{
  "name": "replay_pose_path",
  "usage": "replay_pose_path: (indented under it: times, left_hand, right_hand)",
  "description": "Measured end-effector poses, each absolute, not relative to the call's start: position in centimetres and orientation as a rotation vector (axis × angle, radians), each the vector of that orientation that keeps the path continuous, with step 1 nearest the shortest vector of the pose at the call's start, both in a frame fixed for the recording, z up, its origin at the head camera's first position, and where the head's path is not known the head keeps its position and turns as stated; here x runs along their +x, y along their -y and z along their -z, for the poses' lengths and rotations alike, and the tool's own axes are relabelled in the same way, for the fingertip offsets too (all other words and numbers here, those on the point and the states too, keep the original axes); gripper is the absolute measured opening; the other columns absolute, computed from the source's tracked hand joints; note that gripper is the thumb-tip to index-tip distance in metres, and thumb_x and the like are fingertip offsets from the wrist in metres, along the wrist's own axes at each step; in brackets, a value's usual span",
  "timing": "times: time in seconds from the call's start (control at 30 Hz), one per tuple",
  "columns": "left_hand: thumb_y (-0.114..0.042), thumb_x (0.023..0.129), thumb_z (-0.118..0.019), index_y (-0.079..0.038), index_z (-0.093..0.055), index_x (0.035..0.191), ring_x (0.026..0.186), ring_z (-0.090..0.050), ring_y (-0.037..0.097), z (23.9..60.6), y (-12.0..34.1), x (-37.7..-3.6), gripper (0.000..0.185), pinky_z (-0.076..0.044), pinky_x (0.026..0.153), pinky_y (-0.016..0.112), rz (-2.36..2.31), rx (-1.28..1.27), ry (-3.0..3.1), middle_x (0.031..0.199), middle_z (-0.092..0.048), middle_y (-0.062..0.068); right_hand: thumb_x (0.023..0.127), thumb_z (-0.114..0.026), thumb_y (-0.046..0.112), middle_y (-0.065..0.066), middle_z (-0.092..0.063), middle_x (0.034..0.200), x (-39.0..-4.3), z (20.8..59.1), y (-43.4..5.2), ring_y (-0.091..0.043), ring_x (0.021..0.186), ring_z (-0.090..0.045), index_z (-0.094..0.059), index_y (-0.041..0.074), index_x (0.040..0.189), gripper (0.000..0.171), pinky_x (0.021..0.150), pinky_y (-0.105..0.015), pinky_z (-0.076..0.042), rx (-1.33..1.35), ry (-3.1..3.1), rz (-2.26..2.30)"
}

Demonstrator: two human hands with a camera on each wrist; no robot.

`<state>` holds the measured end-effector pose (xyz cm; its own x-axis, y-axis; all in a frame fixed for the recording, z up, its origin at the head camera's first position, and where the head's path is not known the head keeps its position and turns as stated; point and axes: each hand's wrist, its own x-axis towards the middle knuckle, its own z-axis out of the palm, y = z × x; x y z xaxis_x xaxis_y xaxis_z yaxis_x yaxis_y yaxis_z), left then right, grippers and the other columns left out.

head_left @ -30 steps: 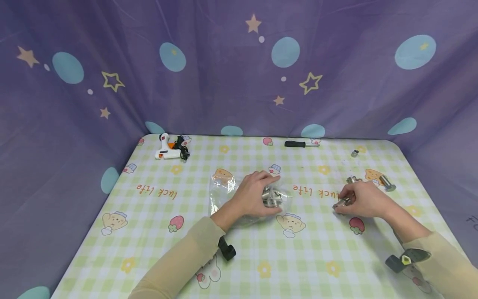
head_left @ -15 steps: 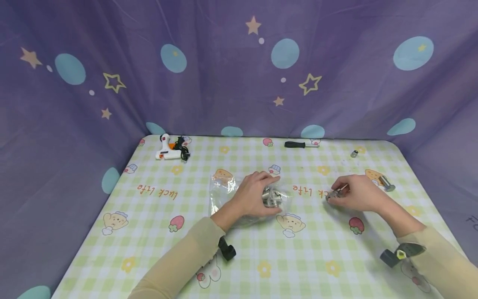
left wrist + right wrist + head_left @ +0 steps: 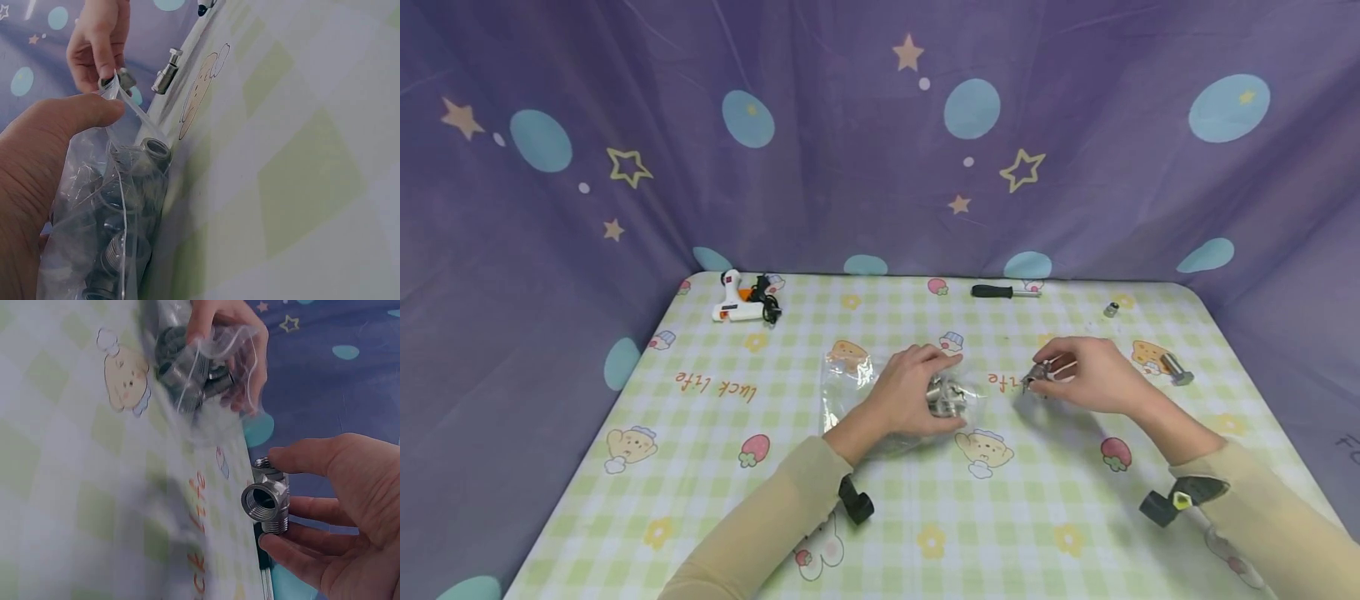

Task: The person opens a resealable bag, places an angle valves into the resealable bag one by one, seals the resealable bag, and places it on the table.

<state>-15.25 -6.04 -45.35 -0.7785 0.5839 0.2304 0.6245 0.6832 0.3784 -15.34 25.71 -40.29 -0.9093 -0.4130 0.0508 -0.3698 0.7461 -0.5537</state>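
Note:
My left hand (image 3: 910,392) holds a clear zip bag (image 3: 842,392) of several metal pipe fittings (image 3: 115,250). In the left wrist view, the thumb lies along the bag's mouth, which stands apart on the side facing the right hand. The other left fingers are partly hidden. To the right of the bag and raised off the table, my right hand (image 3: 1093,375) pinches a threaded metal tee fitting (image 3: 265,500) between thumb and fingertips. One round opening of the tee shows in the right wrist view.
A bolt-like metal fitting (image 3: 1177,369) and a smaller metal piece (image 3: 1111,309) lie at the right. Along the back are a black-handled screwdriver (image 3: 1000,292) and a white glue gun (image 3: 737,310) with a black cord. A patterned cloth (image 3: 1000,533) covers the table.
My right hand has moved left toward the bag, lifting the tee fitting from the right side of the table. The left hand and the bag have stayed in place.

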Motion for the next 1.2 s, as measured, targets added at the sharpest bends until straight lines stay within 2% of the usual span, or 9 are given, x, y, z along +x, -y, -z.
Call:
replay_pose_path:
  times: [0.1, 0.33, 0.47, 0.7, 0.93, 1.2]
  left_hand:
    - [-0.062, 0.072, -0.088, -0.017, -0.061, 0.151, 0.124, -0.062, 0.024, 45.4, 6.1, -15.2, 0.095, -0.052, 0.108, 0.045, 0.679, -1.008, 2.797, 0.138, -0.066, 0.002]
    - [-0.062, 0.073, -0.088, -0.016, -0.061, 0.151, 0.124, -0.062, 0.024, 45.3, 6.1, -15.2, 0.095, -0.052, 0.108, 0.045, 0.674, -1.008, 2.801, 0.138, -0.065, 0.003]
    - [-0.063, 0.073, -0.088, -0.017, -0.061, 0.151, 0.124, -0.062, 0.024, 45.4, 6.1, -15.2, 0.095, -0.052, 0.108, 0.045, 0.664, -1.009, 2.805, 0.138, -0.065, 0.002]
    - [-0.063, 0.073, -0.088, -0.016, -0.060, 0.152, 0.123, -0.062, 0.024, 45.4, 6.1, -15.2, 0.096, -0.053, 0.107, 0.045, 0.667, -1.014, 2.801, 0.137, -0.065, 0.002]
    - [-0.064, 0.073, -0.088, -0.016, -0.060, 0.152, 0.122, -0.062, 0.023, 45.4, 6.2, -15.2, 0.097, -0.053, 0.106, 0.044, 0.667, -1.014, 2.794, 0.138, -0.065, 0.002]
    - [-0.061, 0.074, -0.087, -0.015, -0.059, 0.153, 0.124, -0.063, 0.024, 45.4, 6.2, -15.3, 0.095, -0.053, 0.106, 0.046, 0.669, -1.014, 2.794, 0.139, -0.065, 0.003]
  right_hand:
    - [0.087, -0.089, 0.023, -0.004, -0.080, 0.103, -15.4, 40.3, -24.7, -0.024, 0.094, -0.080, -0.078, 0.009, 0.113, 0.031, 0.082, -0.039, -0.067, -0.667, -2.850, 0.944]
    - [0.085, -0.090, 0.025, -0.001, -0.081, 0.104, -15.4, 40.6, -22.3, -0.022, 0.095, -0.080, -0.078, 0.017, 0.111, 0.029, 0.083, -0.041, -0.066, -0.661, -2.848, 1.004]
    - [0.084, -0.091, 0.024, 0.001, -0.080, 0.103, -15.3, 40.9, -21.0, -0.020, 0.093, -0.080, -0.078, 0.018, 0.108, 0.029, 0.082, -0.037, -0.067, -0.688, -2.806, 1.074]
    - [0.082, -0.093, 0.023, 0.003, -0.079, 0.097, -15.0, 41.7, -19.2, -0.018, 0.088, -0.079, -0.077, 0.019, 0.105, 0.028, 0.074, -0.024, -0.064, -0.726, -2.739, 1.177]
    - [0.083, -0.092, 0.025, 0.003, -0.078, 0.100, -14.8, 42.7, -17.9, -0.018, 0.092, -0.077, -0.078, 0.019, 0.105, 0.026, 0.081, -0.034, -0.066, -0.732, -2.737, 1.198]
    - [0.085, -0.091, 0.020, -0.003, -0.077, 0.104, -14.6, 44.2, -16.7, -0.021, 0.098, -0.077, -0.076, 0.014, 0.106, 0.026, 0.088, -0.037, -0.066, -0.724, -2.711, 1.322]
